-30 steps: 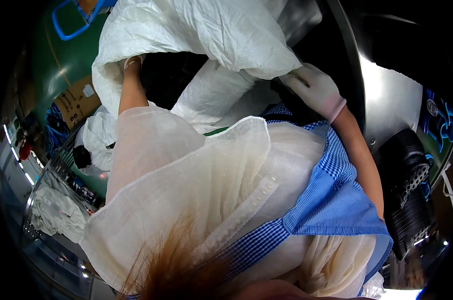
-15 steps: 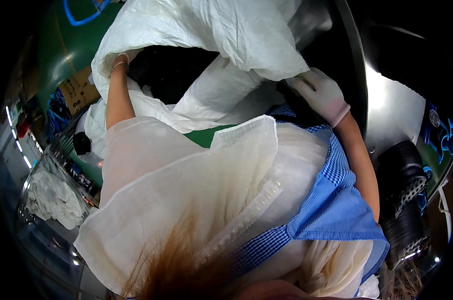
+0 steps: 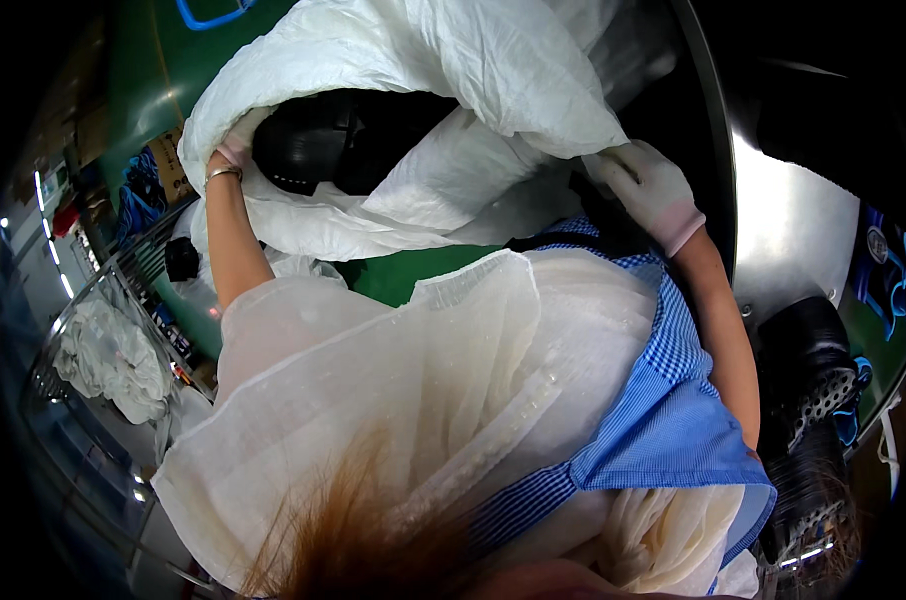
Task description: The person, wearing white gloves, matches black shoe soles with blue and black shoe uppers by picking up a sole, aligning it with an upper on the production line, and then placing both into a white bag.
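A large white woven plastic sack (image 3: 363, 50) lies in front of me with its mouth turned toward me. Inside the mouth shows a glossy black rounded object (image 3: 303, 140); its kind I cannot make out. My left hand (image 3: 239, 140), in a white glove, is at the left side of the mouth, closed on the sack's rim, its fingertips hidden by the folds. On the right, my right hand (image 3: 653, 190), also gloved, pinches a corner of the sack's edge between thumb and fingers.
Under the sack is a green work surface (image 3: 403, 275). To the right stands a shiny metal panel (image 3: 793, 220), with black objects (image 3: 808, 360) below it. A wire rack (image 3: 113, 270) and crumpled white bags (image 3: 113, 355) are at the left. A cardboard box (image 3: 166, 160) sits beyond.
The sack's mouth has spread wider at the left, and the black object inside shows more. My left hand has shifted slightly left and down; my right hand keeps its grip on the corner.
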Available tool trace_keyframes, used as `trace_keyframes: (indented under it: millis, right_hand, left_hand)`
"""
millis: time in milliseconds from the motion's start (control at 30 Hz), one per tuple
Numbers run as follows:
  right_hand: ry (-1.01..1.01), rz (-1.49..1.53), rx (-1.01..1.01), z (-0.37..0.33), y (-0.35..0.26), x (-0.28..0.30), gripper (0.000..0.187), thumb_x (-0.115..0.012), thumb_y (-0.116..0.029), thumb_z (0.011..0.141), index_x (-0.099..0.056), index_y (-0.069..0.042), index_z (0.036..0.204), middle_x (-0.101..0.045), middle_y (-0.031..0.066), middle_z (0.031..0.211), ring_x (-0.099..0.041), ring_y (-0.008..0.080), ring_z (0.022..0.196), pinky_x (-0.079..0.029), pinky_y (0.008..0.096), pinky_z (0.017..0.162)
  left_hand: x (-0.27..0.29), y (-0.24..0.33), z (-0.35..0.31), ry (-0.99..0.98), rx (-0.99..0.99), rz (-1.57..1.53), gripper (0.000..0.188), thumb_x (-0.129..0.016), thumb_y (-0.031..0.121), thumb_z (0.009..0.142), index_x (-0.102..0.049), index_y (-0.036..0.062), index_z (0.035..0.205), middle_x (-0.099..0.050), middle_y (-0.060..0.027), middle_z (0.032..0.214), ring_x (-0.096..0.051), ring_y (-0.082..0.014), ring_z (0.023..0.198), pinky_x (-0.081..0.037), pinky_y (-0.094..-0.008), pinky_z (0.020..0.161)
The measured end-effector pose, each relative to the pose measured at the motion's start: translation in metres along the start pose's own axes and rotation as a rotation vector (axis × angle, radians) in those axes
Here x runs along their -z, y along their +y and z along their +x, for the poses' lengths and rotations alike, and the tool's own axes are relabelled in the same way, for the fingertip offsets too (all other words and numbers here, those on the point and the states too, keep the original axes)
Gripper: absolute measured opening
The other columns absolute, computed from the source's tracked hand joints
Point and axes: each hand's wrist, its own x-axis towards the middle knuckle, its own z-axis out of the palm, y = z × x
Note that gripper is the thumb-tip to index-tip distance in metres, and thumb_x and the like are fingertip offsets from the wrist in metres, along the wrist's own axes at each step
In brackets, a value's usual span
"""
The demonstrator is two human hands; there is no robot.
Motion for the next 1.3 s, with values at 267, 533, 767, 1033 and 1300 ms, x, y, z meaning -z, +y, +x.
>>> trace_keyframes:
  millis: [267,533,767,1033,1300]
  right_hand:
    - [0.010,0.042,-0.029,-0.006,0.002,0.006,0.032,-0.054,-0.031,0.089,-0.067,-0.009,0.109,-0.064,0.0142,0.102,-0.061,0.0292,0.096,-0.047,0.0360,0.087]
    - [0.040,0.042,-0.023,-0.016,-0.005,0.010,0.036,-0.050,-0.034,0.090,-0.067,-0.009,0.111,-0.064,0.0153,0.104,-0.061,0.0294,0.098,-0.047,0.0360,0.088]
    - [0.150,-0.141,0.223,-0.014,0.020,0.004,0.038,-0.047,-0.035,0.090,-0.066,-0.008,0.109,-0.063,0.0183,0.108,-0.058,0.0343,0.103,-0.047,0.0407,0.090]
    - [0.507,-0.068,0.021,-0.114,-0.044,0.065,0.032,-0.055,-0.029,0.087,-0.065,-0.005,0.106,-0.065,0.0143,0.102,-0.061,0.0327,0.096,-0.049,0.0393,0.086]
    - [0.865,-0.175,0.053,-0.293,-0.106,0.072,0.032,-0.067,-0.019,0.080,-0.063,-0.003,0.107,-0.063,0.0110,0.100,-0.063,0.0275,0.086,-0.052,0.0355,0.075]
  left_hand:
    - [-0.006,0.113,-0.007,-0.424,-0.059,-0.683,0.042,-0.053,0.022,0.091,-0.057,-0.0067,0.121,-0.061,-0.0123,0.119,-0.053,-0.0203,0.114,-0.039,-0.0315,0.100]
    - [0.013,0.120,-0.034,-0.438,-0.069,-0.945,0.060,-0.055,0.035,0.086,-0.046,-0.0040,0.130,-0.053,-0.0139,0.126,-0.052,-0.0222,0.116,-0.040,-0.0326,0.102]
    - [0.031,0.209,-0.036,-0.338,-0.412,-1.100,0.074,-0.061,0.046,0.080,-0.044,-0.0035,0.131,-0.054,-0.0197,0.124,-0.056,-0.0268,0.109,-0.044,-0.0379,0.099]
    - [-0.068,0.431,-0.046,-1.216,-0.826,-1.541,0.060,-0.061,0.038,0.086,-0.045,0.0079,0.135,-0.048,-0.0180,0.123,-0.043,-0.0348,0.121,-0.037,-0.0425,0.106]
    - [-0.146,0.606,-0.084,-1.395,-1.066,-1.088,0.059,-0.052,0.038,0.088,-0.046,0.0003,0.132,-0.057,-0.0184,0.120,-0.057,-0.0247,0.110,-0.045,-0.0352,0.099]
